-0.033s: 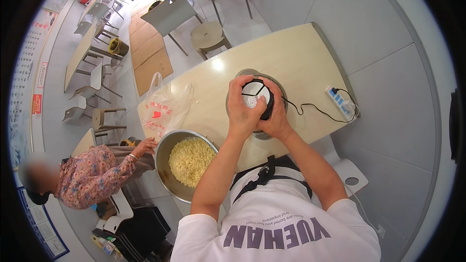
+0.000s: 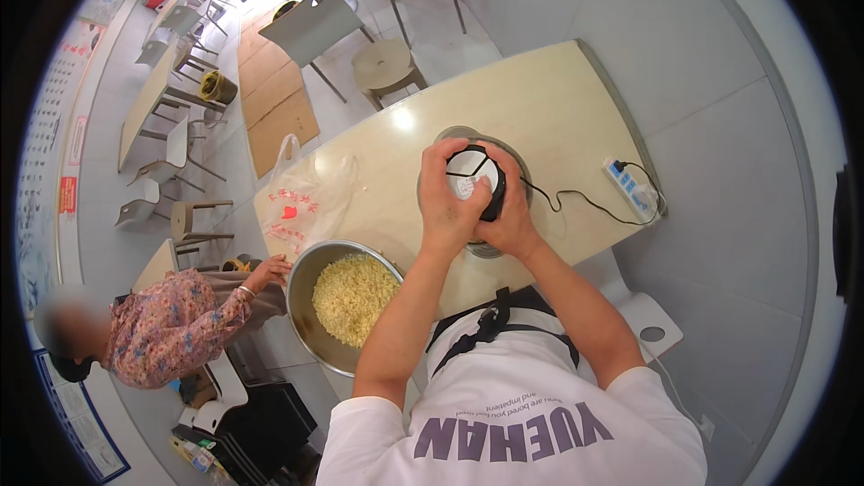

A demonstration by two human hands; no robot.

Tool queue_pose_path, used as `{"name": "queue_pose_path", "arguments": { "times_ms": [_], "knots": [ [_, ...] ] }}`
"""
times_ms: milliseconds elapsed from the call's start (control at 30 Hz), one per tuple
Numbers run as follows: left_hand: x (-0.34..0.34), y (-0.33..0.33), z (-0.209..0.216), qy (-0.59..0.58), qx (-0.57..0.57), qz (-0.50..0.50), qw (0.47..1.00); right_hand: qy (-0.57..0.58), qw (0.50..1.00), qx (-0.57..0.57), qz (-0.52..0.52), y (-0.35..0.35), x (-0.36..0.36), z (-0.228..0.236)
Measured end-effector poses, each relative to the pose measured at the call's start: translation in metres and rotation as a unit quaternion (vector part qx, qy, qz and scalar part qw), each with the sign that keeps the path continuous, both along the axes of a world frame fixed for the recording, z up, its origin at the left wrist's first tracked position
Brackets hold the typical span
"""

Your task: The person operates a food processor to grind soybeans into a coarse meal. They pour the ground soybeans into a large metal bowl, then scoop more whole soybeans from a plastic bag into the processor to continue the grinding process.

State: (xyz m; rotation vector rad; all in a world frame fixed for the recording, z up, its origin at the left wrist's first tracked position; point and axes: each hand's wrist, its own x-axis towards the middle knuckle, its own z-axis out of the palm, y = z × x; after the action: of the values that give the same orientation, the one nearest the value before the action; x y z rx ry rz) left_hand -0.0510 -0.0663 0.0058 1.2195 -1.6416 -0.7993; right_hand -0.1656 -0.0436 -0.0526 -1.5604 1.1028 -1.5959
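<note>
On the table (image 2: 549, 108) in front of me stands an electric food chopper with a black and white motor head (image 2: 465, 163) and a wide, round bowl under it. My left hand (image 2: 445, 207) wraps round the head's left side, its thumb across the white top. From the right, my right hand (image 2: 511, 216) grips the black side of the head. Both hands hide most of the bowl, so its contents cannot be made out. To the left, a steel basin (image 2: 300, 310) holds a heap of pale yellow, finely chopped food (image 2: 355, 299) that looks like minced garlic.
A black cord (image 2: 589, 202) runs from the chopper to a power strip (image 2: 632, 191) at the table's right. A clear plastic bag (image 2: 310, 198) lies beyond the basin. At left a co-worker's hand (image 2: 268, 272) is at the basin's rim. Stools and chairs (image 2: 315, 27) stand beyond the table.
</note>
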Motion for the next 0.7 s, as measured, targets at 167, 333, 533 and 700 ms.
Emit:
{"name": "queue_pose_path", "arguments": {
  "times_ms": [167,333,533,700],
  "knots": [
    [-0.0029,0.0002,-0.0016,0.025,-0.008,0.015,1.0,-0.018,1.0,-0.006,0.003,-0.0006,0.0033,-0.0044],
    [-0.0036,0.001,0.0032,0.023,0.003,0.01,1.0,-0.01,1.0,-0.015,-0.002,-0.0004,0.0015,0.0005],
    [-0.0032,0.0008,0.003,0.007,-0.019,0.008,1.0,-0.01,1.0,-0.021,-0.006,-0.0002,0.0016,0.0012],
    [-0.0038,0.0011,0.005,0.01,-0.017,0.004,1.0,-0.007,1.0,-0.026,-0.005,-0.0006,0.0017,0.0011]
  ]
}}
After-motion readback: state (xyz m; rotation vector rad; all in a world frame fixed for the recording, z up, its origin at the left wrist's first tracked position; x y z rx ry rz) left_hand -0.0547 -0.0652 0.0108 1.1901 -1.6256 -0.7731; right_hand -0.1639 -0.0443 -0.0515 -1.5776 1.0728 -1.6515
